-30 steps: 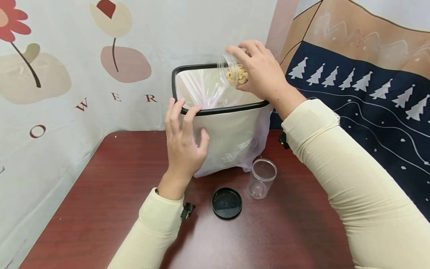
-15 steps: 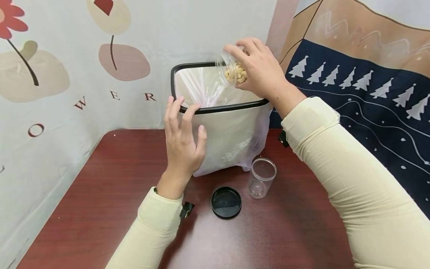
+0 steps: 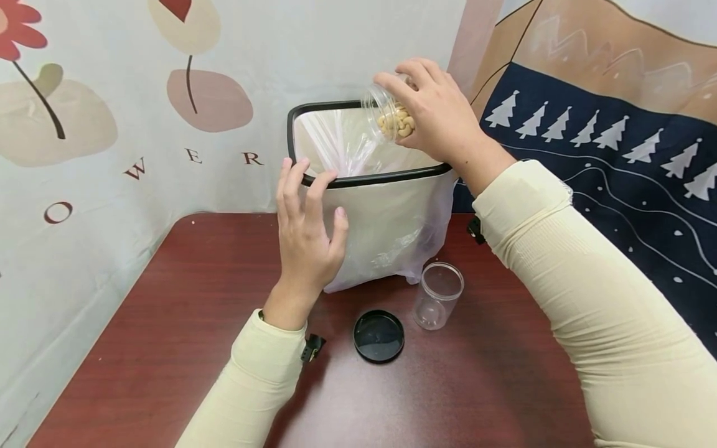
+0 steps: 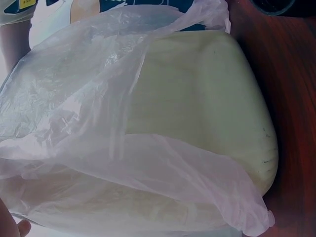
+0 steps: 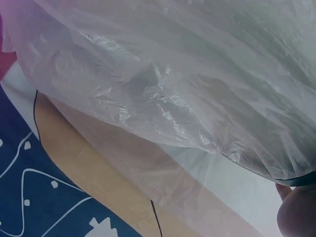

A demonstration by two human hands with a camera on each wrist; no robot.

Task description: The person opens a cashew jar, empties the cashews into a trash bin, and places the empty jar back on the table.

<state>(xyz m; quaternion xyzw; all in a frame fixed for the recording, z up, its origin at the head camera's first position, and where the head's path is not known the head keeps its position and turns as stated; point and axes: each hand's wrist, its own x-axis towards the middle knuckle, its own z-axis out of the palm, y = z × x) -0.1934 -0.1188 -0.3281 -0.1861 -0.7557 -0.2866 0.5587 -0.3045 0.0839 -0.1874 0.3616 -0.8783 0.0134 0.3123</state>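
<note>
In the head view my right hand (image 3: 439, 115) grips a clear plastic jar (image 3: 374, 111) with cashews (image 3: 400, 123) in it. The jar is tipped on its side, its open mouth facing left above the trash bin (image 3: 386, 227). The nuts lie along its lower side. My left hand (image 3: 308, 242) rests its fingertips at the bin's black rim (image 3: 386, 179), fingers extended and thumb apart. A thin translucent trash bag (image 3: 353, 152) lines the bin and hangs over its outside. In the left wrist view the bag (image 4: 89, 98) covers part of the pale bin wall (image 4: 197, 94).
A second clear jar (image 3: 439, 297), without a lid, stands on the dark red table (image 3: 224, 267) right of the bin's base. In front of the bin lies a round black lid (image 3: 378, 336). Printed cloth (image 3: 224, 37) hangs behind and to the right.
</note>
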